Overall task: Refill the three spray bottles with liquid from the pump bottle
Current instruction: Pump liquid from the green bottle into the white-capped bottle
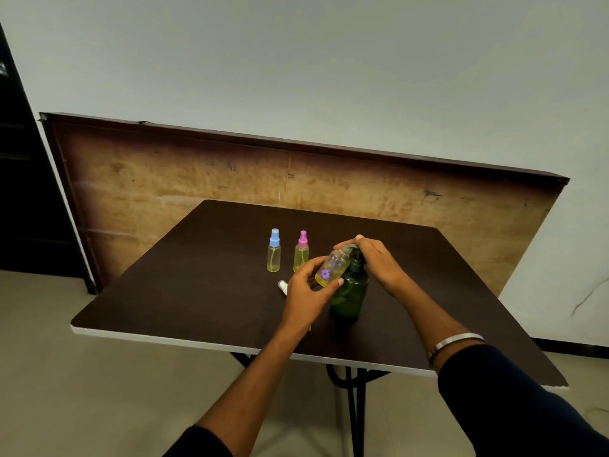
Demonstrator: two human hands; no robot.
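Dark brown worktop (197,278), matte, pale front edge, black folding legs under it at lower centre. Behind it a worn tan board (197,179) with dark edges leans on a plain grey-white wall (296,61). Beige floor (82,374) at lower left, dark doorway or cabinet at far left edge.

My left hand (304,293), centre frame, grips a small clear spray bottle (333,267), tilted, neck pointing up-right toward the pump spout. It holds yellowish liquid, purple flower print on its side, cap off. My right hand (375,258) lies over the head of the green pump bottle (351,295), fingers bent down over the top of it. The pump bottle is round, translucent dark green plastic with a dark pump, standing upright on the worktop just right of my left hand.

Left of my hands stand two more clear spray bottles, upright, yellowish liquid inside: blue-capped bottle (274,250), then pink-capped bottle (301,252) beside it, slightly apart. A small white cap (282,286) lies on the worktop just left of my left hand.

Metal bangle (456,343) on my right wrist, dark sleeves on both arms.
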